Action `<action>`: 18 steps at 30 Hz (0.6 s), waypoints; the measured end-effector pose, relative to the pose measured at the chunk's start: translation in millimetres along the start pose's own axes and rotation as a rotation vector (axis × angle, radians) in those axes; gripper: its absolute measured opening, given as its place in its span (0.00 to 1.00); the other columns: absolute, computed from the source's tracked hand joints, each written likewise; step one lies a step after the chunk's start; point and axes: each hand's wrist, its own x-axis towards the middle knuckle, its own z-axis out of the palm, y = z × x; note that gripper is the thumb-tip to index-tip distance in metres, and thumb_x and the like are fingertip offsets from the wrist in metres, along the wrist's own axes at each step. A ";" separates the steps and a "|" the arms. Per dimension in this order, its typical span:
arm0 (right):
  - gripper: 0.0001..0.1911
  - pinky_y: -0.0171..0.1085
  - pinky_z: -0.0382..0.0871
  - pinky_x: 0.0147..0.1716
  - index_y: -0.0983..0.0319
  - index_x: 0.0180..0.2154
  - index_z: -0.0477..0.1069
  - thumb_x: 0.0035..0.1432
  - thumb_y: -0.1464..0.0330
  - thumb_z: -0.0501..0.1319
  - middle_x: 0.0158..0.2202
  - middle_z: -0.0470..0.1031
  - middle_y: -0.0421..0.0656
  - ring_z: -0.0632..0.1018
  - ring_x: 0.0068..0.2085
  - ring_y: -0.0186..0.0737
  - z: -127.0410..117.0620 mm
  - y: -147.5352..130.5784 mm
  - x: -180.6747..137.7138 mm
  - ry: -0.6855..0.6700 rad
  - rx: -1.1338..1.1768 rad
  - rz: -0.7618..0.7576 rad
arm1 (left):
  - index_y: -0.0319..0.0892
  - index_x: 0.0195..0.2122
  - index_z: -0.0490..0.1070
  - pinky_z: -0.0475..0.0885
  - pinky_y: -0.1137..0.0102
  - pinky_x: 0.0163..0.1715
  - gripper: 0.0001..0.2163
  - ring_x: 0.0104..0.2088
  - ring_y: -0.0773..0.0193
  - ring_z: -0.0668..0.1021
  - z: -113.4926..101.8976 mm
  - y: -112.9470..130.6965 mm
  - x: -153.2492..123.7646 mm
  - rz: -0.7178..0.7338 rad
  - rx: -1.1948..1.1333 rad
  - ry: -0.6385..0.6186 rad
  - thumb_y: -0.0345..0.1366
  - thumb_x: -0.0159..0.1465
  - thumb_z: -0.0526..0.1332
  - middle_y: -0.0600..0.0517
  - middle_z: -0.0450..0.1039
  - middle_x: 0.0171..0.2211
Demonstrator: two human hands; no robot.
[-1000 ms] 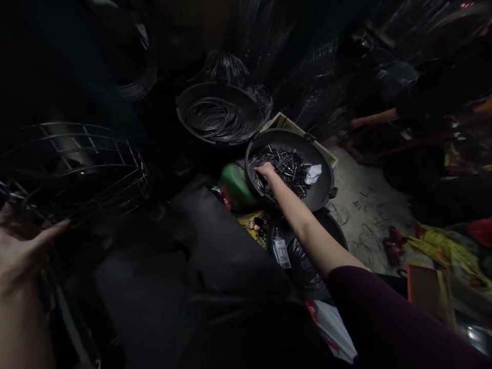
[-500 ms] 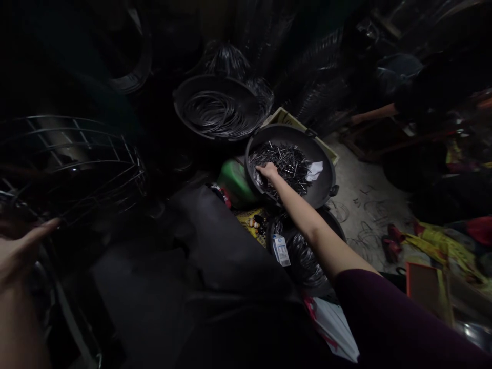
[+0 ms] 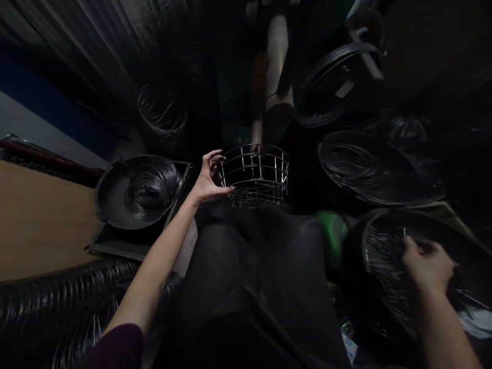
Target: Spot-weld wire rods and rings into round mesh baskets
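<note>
Straight ahead in the dim middle stands a round wire basket [image 3: 251,167] of shiny metal rods. My left hand [image 3: 208,177] is at its left side, thumb and fingers spread apart around the edge; whether they touch the rods I cannot tell. To the right, my right hand [image 3: 428,264] is over a black basin [image 3: 378,218] holding many short metal wire pieces [image 3: 386,256]. Its fingers are curled, slightly blurred, and a short bright wire piece [image 3: 404,232] sticks up at the fingertips. A white scrap [image 3: 476,322] lies in the basin.
Behind the basket rises machinery with a pale cylinder [image 3: 277,56]. A left basin [image 3: 111,197] holds coiled wire [image 3: 154,187]; another basin [image 3: 388,197] with coils sits at right. A green container [image 3: 332,233] is beside my dark-covered lap [image 3: 253,277]. More coils [image 3: 57,297] lie lower left.
My view has swung left, bringing the wire basket to the middle. My left hand is now at the basket's edge. My right hand is still over the basin, its fingers now curled with a wire piece.
</note>
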 end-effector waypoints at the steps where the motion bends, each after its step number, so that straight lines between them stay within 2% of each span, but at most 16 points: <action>1: 0.22 0.55 0.59 0.29 0.43 0.41 0.76 0.53 0.41 0.55 0.26 0.73 0.56 0.79 0.35 0.58 1.0 -15.5 -4.6 0.053 0.054 0.110 | 0.50 0.59 0.47 0.65 0.56 0.60 0.48 0.60 0.53 0.68 -0.6 5.9 -3.8 0.042 0.024 0.002 0.52 0.43 0.74 0.42 0.60 0.59; 2: 0.20 0.54 0.61 0.29 0.43 0.42 0.76 0.51 0.43 0.60 0.28 0.74 0.54 0.79 0.34 0.57 3.6 -36.6 -9.8 0.058 0.137 0.209 | 0.49 0.59 0.49 0.65 0.56 0.60 0.47 0.60 0.52 0.68 -0.6 12.1 -6.5 0.091 0.049 0.005 0.50 0.44 0.75 0.42 0.60 0.59; 3: 0.21 0.52 0.63 0.29 0.44 0.43 0.75 0.48 0.46 0.65 0.30 0.76 0.53 0.79 0.34 0.54 7.7 -62.0 -14.8 -0.001 0.240 0.260 | 0.48 0.59 0.51 0.65 0.56 0.60 0.45 0.59 0.51 0.69 0.3 18.4 -8.0 0.141 0.084 -0.001 0.48 0.44 0.75 0.42 0.61 0.59; 4: 0.20 0.50 0.65 0.30 0.44 0.43 0.74 0.49 0.48 0.67 0.32 0.77 0.51 0.79 0.34 0.51 13.5 -90.0 -18.9 -0.145 0.355 0.220 | 0.48 0.58 0.53 0.65 0.56 0.60 0.43 0.59 0.51 0.69 2.1 24.9 -8.5 0.188 0.129 -0.019 0.46 0.45 0.74 0.42 0.61 0.58; 7: 0.17 0.44 0.71 0.32 0.53 0.37 0.78 0.49 0.50 0.67 0.31 0.79 0.44 0.80 0.34 0.46 37.9 -170.4 -22.3 -0.615 0.458 -0.043 | 0.47 0.56 0.59 0.64 0.53 0.59 0.38 0.58 0.47 0.68 12.1 43.8 -6.8 0.264 0.297 -0.109 0.40 0.46 0.74 0.43 0.64 0.57; 9: 0.16 0.41 0.72 0.36 0.58 0.35 0.79 0.53 0.53 0.65 0.32 0.81 0.43 0.80 0.36 0.44 57.1 -206.3 -18.6 -0.796 0.390 -0.208 | 0.46 0.54 0.62 0.64 0.51 0.58 0.35 0.59 0.44 0.67 20.1 53.6 -5.8 0.273 0.383 -0.157 0.39 0.45 0.74 0.42 0.64 0.58; 11: 0.12 0.38 0.72 0.39 0.60 0.36 0.80 0.57 0.59 0.63 0.34 0.82 0.42 0.81 0.38 0.42 75.1 -224.1 -14.9 -0.761 0.255 -0.344 | 0.45 0.51 0.64 0.64 0.49 0.57 0.33 0.59 0.42 0.66 26.6 58.7 -5.6 0.279 0.433 -0.185 0.39 0.45 0.74 0.41 0.63 0.58; 13: 0.11 0.38 0.71 0.40 0.59 0.39 0.80 0.60 0.62 0.62 0.37 0.82 0.43 0.81 0.39 0.42 88.9 -227.9 -15.7 -0.624 0.047 -0.499 | 0.43 0.48 0.66 0.64 0.48 0.57 0.30 0.59 0.40 0.66 30.8 58.9 -6.2 0.285 0.449 -0.209 0.39 0.45 0.74 0.39 0.63 0.59; 15: 0.15 0.38 0.70 0.36 0.59 0.47 0.78 0.62 0.61 0.61 0.44 0.82 0.45 0.82 0.41 0.45 96.9 -224.4 -22.1 -0.548 -0.183 -0.664 | 0.42 0.46 0.66 0.64 0.46 0.57 0.28 0.58 0.39 0.66 33.2 55.6 -7.1 0.274 0.437 -0.236 0.41 0.46 0.74 0.38 0.63 0.58; 18: 0.19 0.37 0.66 0.27 0.57 0.55 0.72 0.65 0.62 0.57 0.51 0.79 0.45 0.82 0.41 0.45 100.2 -215.6 -35.0 -0.568 -0.418 -0.819 | 0.42 0.46 0.66 0.64 0.45 0.57 0.28 0.59 0.39 0.65 36.3 48.4 -8.7 0.230 0.414 -0.292 0.42 0.46 0.74 0.37 0.62 0.58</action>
